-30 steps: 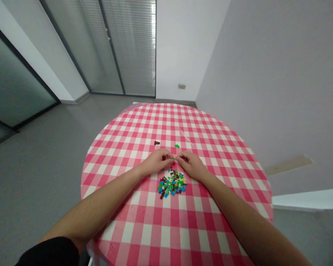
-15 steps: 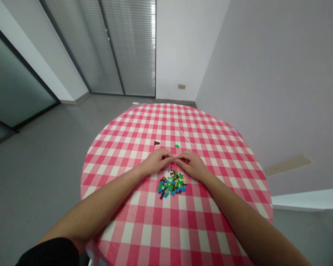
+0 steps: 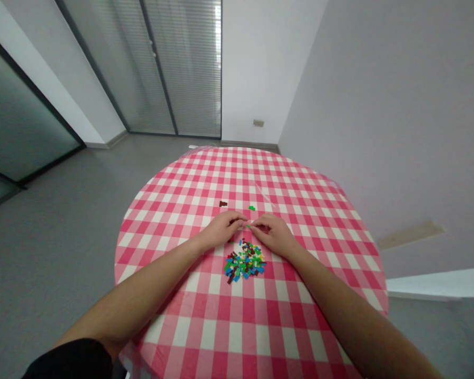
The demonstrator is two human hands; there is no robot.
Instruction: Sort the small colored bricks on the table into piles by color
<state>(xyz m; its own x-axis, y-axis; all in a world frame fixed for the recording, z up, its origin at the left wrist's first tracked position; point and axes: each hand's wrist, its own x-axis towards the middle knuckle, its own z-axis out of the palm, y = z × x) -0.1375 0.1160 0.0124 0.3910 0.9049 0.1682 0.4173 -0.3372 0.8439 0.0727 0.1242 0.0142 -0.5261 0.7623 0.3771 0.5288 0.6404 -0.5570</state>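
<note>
My curled left hand (image 3: 223,230) and curled right hand (image 3: 270,233) nearly meet over the pink gingham tabletop (image 3: 237,337); a thin green plastic sliver (image 3: 247,226) slants between them, nearer the right. Grip unclear.

The tiny bricks (image 3: 245,262) just behind the left hand (image 3: 221,230) and right hand (image 3: 270,234) looked like smooth plastic; the checked tablecloth (image 3: 237,337) beneath them looked like faintly glossy cloth.

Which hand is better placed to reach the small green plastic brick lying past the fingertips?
Right, probably. The right hand has its fingertips closest to the small green plastic brick, almost straight ahead of them, while the left hand sits further left, in line with the dark brown plastic brick.
</note>
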